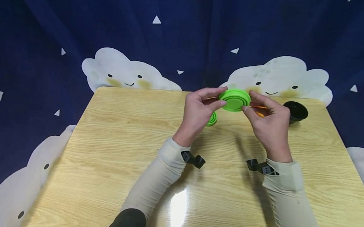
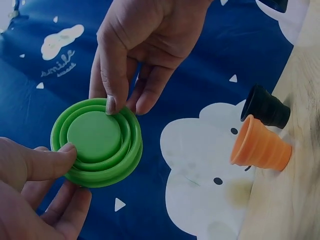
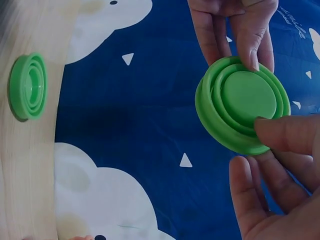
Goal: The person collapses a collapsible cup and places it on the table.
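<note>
Here's the green cup [image 1: 235,104], squashed flat and held up above the counter [image 1: 117,158]! Left hand [image 1: 196,109] and right hand [image 1: 272,122] each pinch its rim, each grip narrowed to the cup's edge. On the counter, a second green cup [image 3: 17,87]; an orange cup [image 2: 265,146] stands near a black cup [image 2: 265,107].

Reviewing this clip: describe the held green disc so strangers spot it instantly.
Toward the pale wood-grained table's far edge are the left hand and right hand. Between them, both pinching it, is a round green disc with concentric rings. Its lookalike, another green ringed disc, lies on the table; this one is aloft.
</note>
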Tool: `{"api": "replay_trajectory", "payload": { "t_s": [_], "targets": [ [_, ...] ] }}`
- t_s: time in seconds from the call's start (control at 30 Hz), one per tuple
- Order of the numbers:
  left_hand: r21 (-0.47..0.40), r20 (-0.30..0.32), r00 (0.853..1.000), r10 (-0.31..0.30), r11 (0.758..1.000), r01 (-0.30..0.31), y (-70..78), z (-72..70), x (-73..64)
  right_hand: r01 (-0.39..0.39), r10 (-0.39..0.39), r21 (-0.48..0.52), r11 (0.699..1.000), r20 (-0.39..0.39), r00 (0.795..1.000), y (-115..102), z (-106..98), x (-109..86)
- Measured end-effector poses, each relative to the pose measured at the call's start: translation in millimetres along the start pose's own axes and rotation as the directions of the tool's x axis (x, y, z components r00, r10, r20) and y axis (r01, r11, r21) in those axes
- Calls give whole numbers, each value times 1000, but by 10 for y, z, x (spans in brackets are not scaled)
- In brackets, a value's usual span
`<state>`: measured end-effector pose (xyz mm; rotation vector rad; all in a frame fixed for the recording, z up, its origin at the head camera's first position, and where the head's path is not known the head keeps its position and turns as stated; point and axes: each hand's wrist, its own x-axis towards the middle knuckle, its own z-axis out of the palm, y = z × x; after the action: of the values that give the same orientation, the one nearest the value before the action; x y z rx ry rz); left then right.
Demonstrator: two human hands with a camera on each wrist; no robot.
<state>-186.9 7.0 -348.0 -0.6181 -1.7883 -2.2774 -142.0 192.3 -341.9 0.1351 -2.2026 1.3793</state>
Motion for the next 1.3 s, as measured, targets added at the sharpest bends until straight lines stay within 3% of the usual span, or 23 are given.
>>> {"api": "replay_trajectory", "payload": {
  "t_s": [0.33,0.47,0.63,1.0,1.2,1.3],
  "targets": [
    [52,1,999,44,998,-44,14,13,-6,3,-3,-4,1000,-18,1000,17,-5,-7],
    [91,9,996,93,992,-93,-9,14,-5,-35,35,45,998,-4,999,17,-18,-10],
    [72,30,992,119,990,-121,-31,17,0,-61,60,128,990,15,998,26,-30,-7],
    [10,71,997,-8,1000,8,47,23,-24,-29,35,192,981,-30,999,42,-26,1],
    [-38,62,990,-129,991,132,24,4,-48,-2,12,197,980,-48,999,73,-2,1],
    [-41,47,987,-151,987,153,-18,-10,-49,5,8,207,978,-61,998,90,7,3]
  ]
}}
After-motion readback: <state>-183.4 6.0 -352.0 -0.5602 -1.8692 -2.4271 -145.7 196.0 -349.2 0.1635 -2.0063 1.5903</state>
